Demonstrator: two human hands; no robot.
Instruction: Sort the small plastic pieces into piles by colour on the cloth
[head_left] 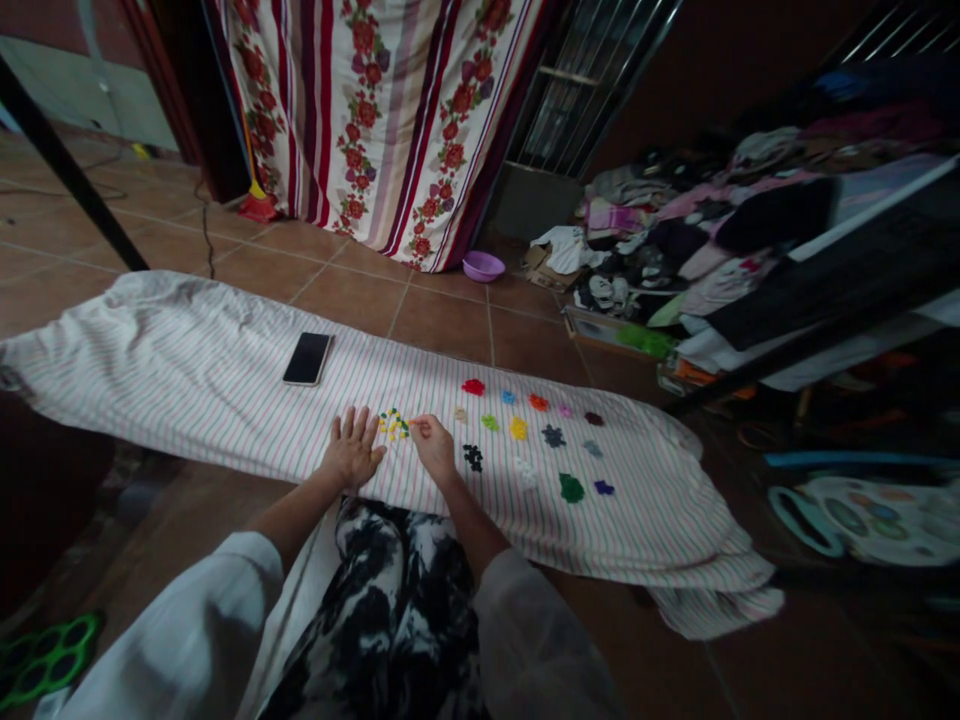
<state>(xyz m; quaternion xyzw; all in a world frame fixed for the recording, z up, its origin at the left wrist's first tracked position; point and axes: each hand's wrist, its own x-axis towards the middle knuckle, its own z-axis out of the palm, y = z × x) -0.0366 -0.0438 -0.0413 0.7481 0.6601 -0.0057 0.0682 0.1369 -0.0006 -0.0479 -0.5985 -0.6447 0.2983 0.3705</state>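
Observation:
My left hand (353, 449) lies flat on the striped cloth (247, 420), fingers spread, just left of a loose group of small yellow and green pieces (394, 424). On the other side of that group, my right hand (434, 442) is closed in a pinch, its fingertips at the group's right edge. Whatever sits between those fingertips is too small to make out. To the right, small pieces lie sorted by colour, among them a red pile (473, 387), a yellow pile (518, 428), a black pile (472, 458), a dark green pile (571, 488) and a purple pile (604, 487).
A phone (308, 358) lies on the cloth, behind my left hand. Beyond the cloth, a purple basin (483, 266) stands on the tiled floor by a flowered curtain (367, 120). Heaped clothes (697, 220) fill the right side.

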